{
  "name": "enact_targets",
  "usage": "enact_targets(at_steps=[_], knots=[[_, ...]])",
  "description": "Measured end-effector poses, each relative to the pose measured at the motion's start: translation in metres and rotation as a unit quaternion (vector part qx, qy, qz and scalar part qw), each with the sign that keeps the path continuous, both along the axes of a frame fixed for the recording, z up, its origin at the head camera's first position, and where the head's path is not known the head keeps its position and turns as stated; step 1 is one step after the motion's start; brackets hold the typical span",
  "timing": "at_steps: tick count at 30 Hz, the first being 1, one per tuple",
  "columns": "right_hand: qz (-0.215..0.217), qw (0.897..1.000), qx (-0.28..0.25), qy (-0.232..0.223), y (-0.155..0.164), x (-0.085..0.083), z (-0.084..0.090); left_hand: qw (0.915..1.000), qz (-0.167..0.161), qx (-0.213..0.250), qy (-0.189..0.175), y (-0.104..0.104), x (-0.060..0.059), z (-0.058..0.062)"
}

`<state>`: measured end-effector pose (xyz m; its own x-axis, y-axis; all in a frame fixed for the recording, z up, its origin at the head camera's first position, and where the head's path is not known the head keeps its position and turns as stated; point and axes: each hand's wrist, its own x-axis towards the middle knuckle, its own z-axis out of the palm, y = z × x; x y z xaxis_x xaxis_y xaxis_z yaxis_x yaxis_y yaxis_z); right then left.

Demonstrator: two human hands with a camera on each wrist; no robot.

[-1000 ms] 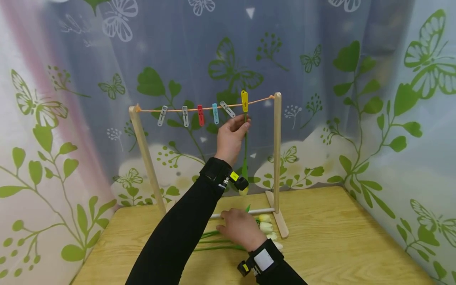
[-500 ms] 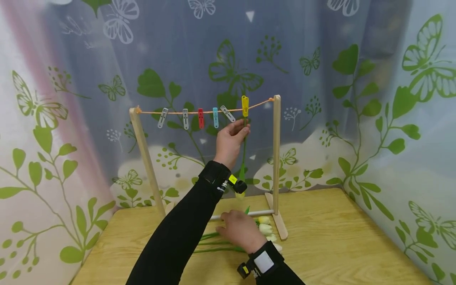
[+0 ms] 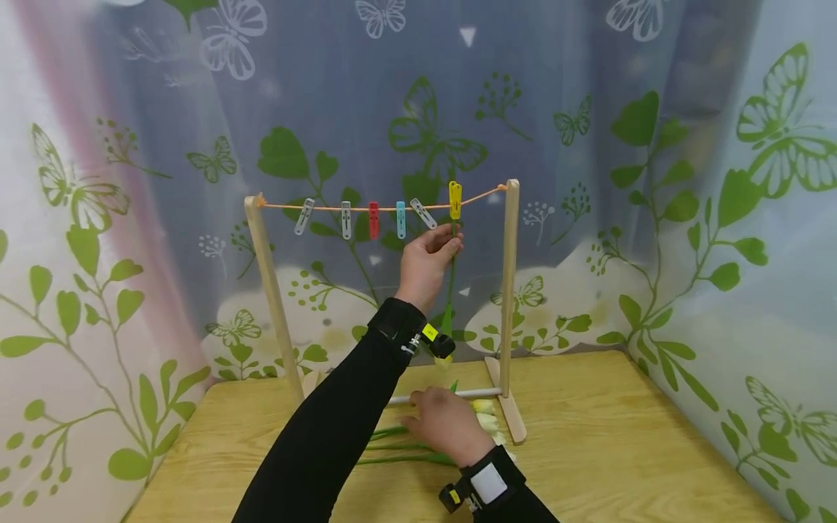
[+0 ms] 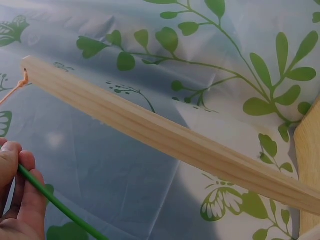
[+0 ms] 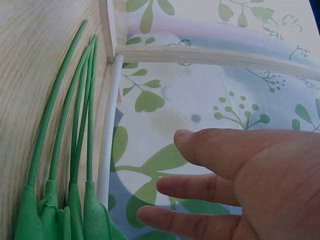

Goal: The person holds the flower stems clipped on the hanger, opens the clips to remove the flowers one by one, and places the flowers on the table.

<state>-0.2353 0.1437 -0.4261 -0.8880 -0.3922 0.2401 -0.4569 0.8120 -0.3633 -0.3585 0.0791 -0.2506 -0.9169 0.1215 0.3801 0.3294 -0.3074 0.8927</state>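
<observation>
A tulip [image 3: 447,319] hangs head down from the line, its stem end at the yellow clothespin [image 3: 455,201]. My left hand [image 3: 423,265] pinches its green stem [image 4: 60,207] between thumb and fingers, just below the clothespin. Lower down, my right hand [image 3: 451,427] hovers over or beside several tulips [image 3: 484,421] lying on the table, their flowers toward the right. In the right wrist view the right hand's fingers [image 5: 195,187] are extended, apart from the green stems [image 5: 42,125], with nothing held.
An orange string [image 3: 281,207] spans two wooden posts [image 3: 510,290]. Grey, red and blue clothespins [image 3: 373,220] hang along it, left of the yellow one. A white rod [image 3: 480,393] joins the stand's feet above the wooden table [image 3: 588,421]. A printed curtain [image 3: 327,94] surrounds everything.
My left hand has come down slightly with the tulip, and the yellow clothespin sits a little lower on the string. The right hand has hardly moved.
</observation>
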Motion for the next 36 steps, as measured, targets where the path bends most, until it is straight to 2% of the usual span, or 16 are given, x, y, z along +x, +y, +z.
enact_targets(at_steps=[6,9,13,17,19,25,31,34,36], knots=[[-0.008,0.997,-0.065,-0.039,0.011,0.0,0.002,1.0,-0.001,-0.004,-0.001,0.006,0.0,-0.005],[-0.021,0.996,-0.078,-0.03,0.021,-0.001,0.004,1.0,-0.005,-0.008,-0.002,0.009,0.001,-0.007],[-0.043,0.998,-0.037,0.003,0.033,-0.004,0.01,0.9999,-0.008,-0.007,0.0,0.009,0.002,-0.009],[-0.07,0.997,-0.011,0.006,0.042,-0.01,0.024,1.0,-0.005,0.002,0.007,0.007,0.002,-0.009],[-0.08,0.997,0.001,0.018,0.047,-0.013,0.035,0.9999,-0.003,0.004,0.011,0.005,0.002,-0.009],[-0.091,0.988,0.029,0.12,0.064,-0.024,0.079,0.9996,-0.006,-0.003,0.026,0.001,0.004,-0.007],[-0.109,0.984,0.055,0.126,0.078,-0.026,0.136,0.9995,-0.01,-0.005,0.029,0.0,0.003,-0.006],[-0.105,0.979,0.075,0.155,0.083,-0.027,0.163,0.9995,-0.01,-0.008,0.029,0.0,0.002,-0.007],[-0.107,0.971,0.093,0.191,0.084,-0.029,0.179,0.9995,-0.006,-0.013,0.029,-0.001,0.001,-0.007]])
